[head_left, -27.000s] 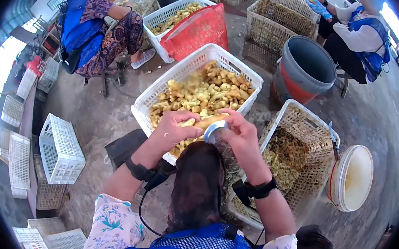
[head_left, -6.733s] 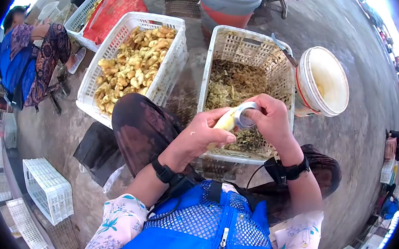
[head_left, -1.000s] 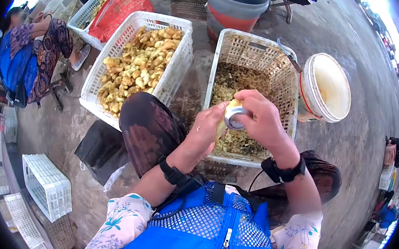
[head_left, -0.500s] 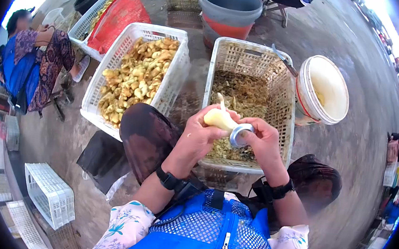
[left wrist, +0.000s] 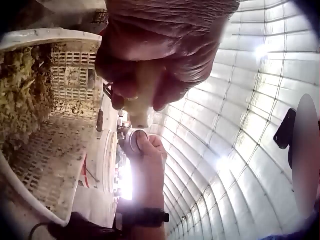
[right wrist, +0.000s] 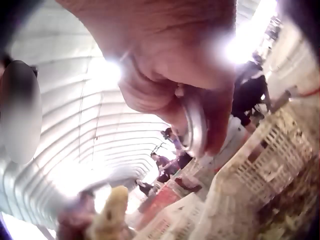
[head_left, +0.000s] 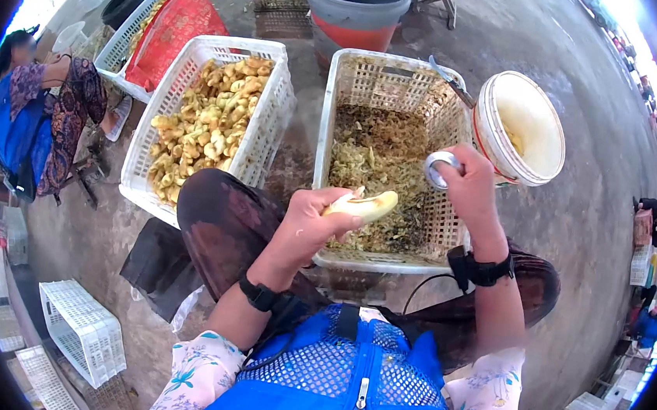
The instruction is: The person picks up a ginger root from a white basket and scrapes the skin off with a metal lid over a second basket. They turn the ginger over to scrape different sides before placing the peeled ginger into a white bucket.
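- Here, the pale yellow, elongated ginger root (head_left: 375, 207) is held in the left hand (head_left: 303, 222), above the near end of a white plastic crate (head_left: 327, 127) containing brown and yellowish scraps.
- The right hand (head_left: 472, 185), apart from the root, grips a round silver metal ring (head_left: 430, 169).
- To the left stands 1 white plastic basket (head_left: 270, 133) heaped with yellow-brown ginger.
- To the right, 1 round white plastic bucket (head_left: 539, 118).
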`<state>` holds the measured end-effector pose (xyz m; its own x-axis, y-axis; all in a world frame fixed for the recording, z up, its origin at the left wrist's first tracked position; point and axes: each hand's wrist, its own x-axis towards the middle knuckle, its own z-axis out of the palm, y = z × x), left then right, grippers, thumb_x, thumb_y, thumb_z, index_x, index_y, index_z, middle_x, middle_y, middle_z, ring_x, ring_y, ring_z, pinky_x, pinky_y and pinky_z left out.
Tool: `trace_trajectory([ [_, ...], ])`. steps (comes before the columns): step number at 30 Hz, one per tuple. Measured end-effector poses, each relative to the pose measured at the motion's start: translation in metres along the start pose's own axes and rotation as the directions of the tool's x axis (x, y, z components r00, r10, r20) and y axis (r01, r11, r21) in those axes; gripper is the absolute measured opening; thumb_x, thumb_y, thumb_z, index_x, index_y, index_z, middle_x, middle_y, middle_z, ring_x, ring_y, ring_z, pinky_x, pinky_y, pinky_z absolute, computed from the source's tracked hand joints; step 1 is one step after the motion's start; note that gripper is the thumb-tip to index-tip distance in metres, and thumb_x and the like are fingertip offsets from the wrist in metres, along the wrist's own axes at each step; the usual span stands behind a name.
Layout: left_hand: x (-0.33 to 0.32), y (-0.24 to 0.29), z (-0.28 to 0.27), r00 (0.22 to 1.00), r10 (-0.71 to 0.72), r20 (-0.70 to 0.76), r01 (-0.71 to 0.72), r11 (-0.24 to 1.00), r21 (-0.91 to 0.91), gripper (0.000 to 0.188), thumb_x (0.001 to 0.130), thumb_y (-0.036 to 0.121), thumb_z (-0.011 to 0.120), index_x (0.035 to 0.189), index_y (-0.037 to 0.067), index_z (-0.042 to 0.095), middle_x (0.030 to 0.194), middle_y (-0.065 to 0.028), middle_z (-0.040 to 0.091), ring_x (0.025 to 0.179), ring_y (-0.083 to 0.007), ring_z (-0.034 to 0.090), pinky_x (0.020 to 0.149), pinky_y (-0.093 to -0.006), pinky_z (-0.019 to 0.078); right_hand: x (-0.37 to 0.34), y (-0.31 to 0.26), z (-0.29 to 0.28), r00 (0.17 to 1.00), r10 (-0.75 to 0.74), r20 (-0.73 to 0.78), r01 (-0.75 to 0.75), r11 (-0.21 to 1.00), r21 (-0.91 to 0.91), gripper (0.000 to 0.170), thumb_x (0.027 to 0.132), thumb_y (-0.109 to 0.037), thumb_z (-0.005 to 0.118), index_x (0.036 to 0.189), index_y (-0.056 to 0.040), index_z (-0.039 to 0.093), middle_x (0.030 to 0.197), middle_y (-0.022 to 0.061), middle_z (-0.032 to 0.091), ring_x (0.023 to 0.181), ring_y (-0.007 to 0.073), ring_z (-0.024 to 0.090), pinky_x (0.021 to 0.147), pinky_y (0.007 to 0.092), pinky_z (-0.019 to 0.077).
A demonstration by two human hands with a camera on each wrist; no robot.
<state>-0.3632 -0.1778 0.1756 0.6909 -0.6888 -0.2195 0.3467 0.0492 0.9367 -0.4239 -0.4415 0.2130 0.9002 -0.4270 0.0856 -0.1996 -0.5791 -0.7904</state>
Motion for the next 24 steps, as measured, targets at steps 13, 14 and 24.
trace_trajectory([
  [13, -0.001, -0.019, 0.001, 0.936, 0.351, -0.036, -0.291, 0.825, 0.484, 0.03, 0.082, 0.01, 0.077, 0.108, -0.003, 0.07, 0.088, -0.0027, 0.068, 0.076, -0.0092, 0.061, 0.068, -0.0268, 0.0496, 0.015, 0.016, 0.016, 0.999, -0.014, 0.044, 0.019, 0.992, -0.121, 0.009, 0.083, -0.006, 0.073, 0.086, 0.0004, 0.067, 0.079, 0.0129, 0.066, 0.069, 0.0209, 0.062, 0.062, 0.0345, 0.0487],
  [14, 0.001, -0.019, 0.001, 0.917, 0.398, -0.034, -0.32, 0.781, 0.537, 0.029, 0.08, 0.009, 0.076, 0.106, -0.002, 0.069, 0.086, -0.0074, 0.066, 0.074, -0.017, 0.062, 0.066, -0.0305, 0.0497, 0.012, 0.012, 0.018, 0.995, -0.075, 0.066, 0.076, 0.997, -0.012, 0.01, 0.083, -0.007, 0.073, 0.087, 0.0004, 0.067, 0.079, 0.013, 0.066, 0.069, 0.0212, 0.062, 0.063, 0.0342, 0.049],
  [24, 0.001, -0.022, 0.005, 0.832, 0.553, 0.048, -0.413, 0.559, 0.719, 0.031, 0.075, 0.006, 0.074, 0.105, 0.0, 0.067, 0.085, -0.0173, 0.065, 0.074, -0.0356, 0.066, 0.067, -0.0379, 0.0527, 0.019, 0.023, 0.032, 0.996, -0.019, 0.084, 0.044, 0.953, -0.3, 0.016, 0.082, -0.008, 0.075, 0.094, 0.0006, 0.071, 0.08, 0.0102, 0.065, 0.07, 0.0166, 0.06, 0.065, 0.0311, 0.0482],
])
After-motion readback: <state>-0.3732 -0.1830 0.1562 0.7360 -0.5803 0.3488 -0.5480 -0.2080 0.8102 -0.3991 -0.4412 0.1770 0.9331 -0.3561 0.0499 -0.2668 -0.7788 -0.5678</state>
